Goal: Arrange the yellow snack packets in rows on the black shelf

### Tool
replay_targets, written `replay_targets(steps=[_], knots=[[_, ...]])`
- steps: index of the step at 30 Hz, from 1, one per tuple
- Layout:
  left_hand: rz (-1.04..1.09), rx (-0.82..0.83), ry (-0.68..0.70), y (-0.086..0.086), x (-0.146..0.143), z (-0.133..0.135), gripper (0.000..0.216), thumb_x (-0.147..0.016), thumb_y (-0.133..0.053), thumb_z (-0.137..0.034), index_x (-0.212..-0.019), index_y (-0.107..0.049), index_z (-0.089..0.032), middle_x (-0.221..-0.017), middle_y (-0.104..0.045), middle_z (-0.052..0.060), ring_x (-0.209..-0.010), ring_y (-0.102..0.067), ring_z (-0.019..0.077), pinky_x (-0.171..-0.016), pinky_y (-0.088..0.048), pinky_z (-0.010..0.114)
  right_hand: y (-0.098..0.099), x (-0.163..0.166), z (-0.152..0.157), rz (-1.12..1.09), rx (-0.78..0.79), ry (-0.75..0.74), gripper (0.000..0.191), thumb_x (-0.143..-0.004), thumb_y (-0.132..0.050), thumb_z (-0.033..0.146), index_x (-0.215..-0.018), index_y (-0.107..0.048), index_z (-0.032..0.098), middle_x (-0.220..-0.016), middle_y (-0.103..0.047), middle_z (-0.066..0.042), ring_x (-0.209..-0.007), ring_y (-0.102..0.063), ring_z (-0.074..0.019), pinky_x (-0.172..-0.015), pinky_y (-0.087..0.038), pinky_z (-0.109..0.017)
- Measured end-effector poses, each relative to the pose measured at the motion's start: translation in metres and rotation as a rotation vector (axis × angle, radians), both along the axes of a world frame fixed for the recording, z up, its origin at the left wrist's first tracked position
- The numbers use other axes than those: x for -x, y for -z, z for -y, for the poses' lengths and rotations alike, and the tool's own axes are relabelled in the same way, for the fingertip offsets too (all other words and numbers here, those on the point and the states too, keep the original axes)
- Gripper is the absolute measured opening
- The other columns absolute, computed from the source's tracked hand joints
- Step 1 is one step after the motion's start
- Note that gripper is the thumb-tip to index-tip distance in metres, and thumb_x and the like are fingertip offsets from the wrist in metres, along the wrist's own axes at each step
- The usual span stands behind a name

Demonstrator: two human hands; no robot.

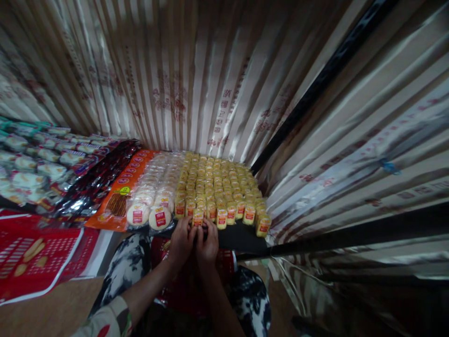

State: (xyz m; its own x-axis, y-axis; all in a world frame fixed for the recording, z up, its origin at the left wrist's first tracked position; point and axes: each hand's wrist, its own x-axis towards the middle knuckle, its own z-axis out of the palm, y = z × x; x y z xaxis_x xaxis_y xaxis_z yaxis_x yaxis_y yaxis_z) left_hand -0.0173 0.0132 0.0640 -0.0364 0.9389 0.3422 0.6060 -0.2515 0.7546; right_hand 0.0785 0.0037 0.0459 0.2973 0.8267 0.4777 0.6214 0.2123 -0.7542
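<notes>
My left hand [181,242] and my right hand [207,242] meet at the front edge of a low display. Both pinch one small yellow snack packet [197,218] with a red label, in the front row. Several rows of the same yellow packets [219,182] stretch back from it on a black surface [242,238]. Left of them lie rows of round pale cakes in clear wrappers [154,206]. My fingers are curled, thumbs touching the packet.
An orange snack pack [121,194], dark glossy packs [94,182] and green-white packets [31,159] lie further left. A red carton [38,257] sits at the lower left. Striped foil curtains [196,75] hang behind; a black pole [326,75] crosses at right. My patterned trousers [126,267] are below.
</notes>
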Motion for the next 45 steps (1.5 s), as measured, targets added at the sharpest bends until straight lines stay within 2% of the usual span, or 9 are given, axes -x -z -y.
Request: replay_targets(steps=[6,12,22,29,34,39,45], knots=[[0.082,0.009,0.041,-0.008,-0.008,0.0,0.022,-0.085,-0.043,-0.025,-0.101,-0.055,-0.017,-0.09,-0.061,0.007,-0.08,-0.06,0.0181,-0.074,-0.05,0.032,-0.005,-0.007,0.003,-0.049,0.041,0.056,0.03,-0.087,-0.045,0.038,-0.105,-0.053,0.016,-0.1,-0.06,-0.011,-0.088,-0.057,-0.0198,-0.077,-0.048,-0.035],[0.106,0.023,0.003,-0.005,-0.014,-0.012,0.019,-0.083,-0.042,-0.024,-0.094,-0.056,-0.017,-0.088,-0.062,0.008,-0.083,-0.06,0.0193,-0.076,-0.05,0.034,-0.01,-0.008,-0.008,-0.041,0.114,0.031,0.029,-0.087,-0.044,0.038,-0.104,-0.053,0.017,-0.101,-0.059,-0.011,-0.094,-0.055,-0.022,-0.079,-0.048,-0.037],[0.115,0.03,-0.017,-0.005,-0.013,-0.009,0.017,-0.084,-0.043,-0.027,-0.091,-0.056,-0.018,-0.085,-0.061,0.006,-0.079,-0.06,0.0187,-0.074,-0.05,0.033,-0.009,-0.005,-0.003,-0.004,0.029,0.088,0.028,-0.088,-0.042,0.037,-0.102,-0.054,0.016,-0.099,-0.06,-0.011,-0.093,-0.055,-0.0213,-0.079,-0.046,-0.037],[0.18,0.026,0.053,-0.01,-0.031,-0.001,0.017,-0.085,-0.044,-0.027,-0.093,-0.056,-0.018,-0.085,-0.06,0.006,-0.078,-0.059,0.0166,-0.073,-0.05,0.03,-0.011,-0.022,0.008,0.06,0.026,0.143,0.03,-0.089,-0.041,0.038,-0.104,-0.053,0.015,-0.097,-0.059,-0.011,-0.094,-0.054,-0.0221,-0.083,-0.044,-0.038],[0.216,0.091,0.004,-0.005,-0.044,-0.006,0.015,-0.085,-0.042,-0.025,-0.09,-0.054,-0.018,-0.083,-0.059,0.005,-0.074,-0.059,0.016,-0.072,-0.05,0.031,-0.011,-0.028,0.004,0.116,0.048,0.156,0.031,-0.09,-0.039,0.037,-0.107,-0.055,0.016,-0.101,-0.06,-0.011,-0.096,-0.054,-0.0228,-0.085,-0.042,-0.039],[0.223,0.137,-0.003,-0.006,-0.045,-0.014,0.015,-0.085,-0.041,-0.026,-0.089,-0.054,-0.017,-0.079,-0.058,0.004,-0.069,-0.058,0.0155,-0.068,-0.05,0.03,-0.013,-0.025,-0.003,0.166,0.055,0.159,0.033,-0.091,-0.035,0.034,-0.109,-0.055,0.016,-0.103,-0.062,-0.012,-0.099,-0.053,-0.023,-0.086,-0.042,-0.039],[0.212,0.061,-0.029,-0.008,-0.043,-0.006,0.015,-0.083,-0.044,-0.027,-0.088,-0.055,-0.018,-0.081,-0.06,0.004,-0.072,-0.059,0.0168,-0.07,-0.05,0.031,-0.013,-0.024,0.005,0.131,-0.001,0.168,0.031,-0.091,-0.037,0.035,-0.108,-0.055,0.016,-0.104,-0.061,-0.013,-0.1,-0.053,-0.0223,-0.087,-0.043,-0.04]])
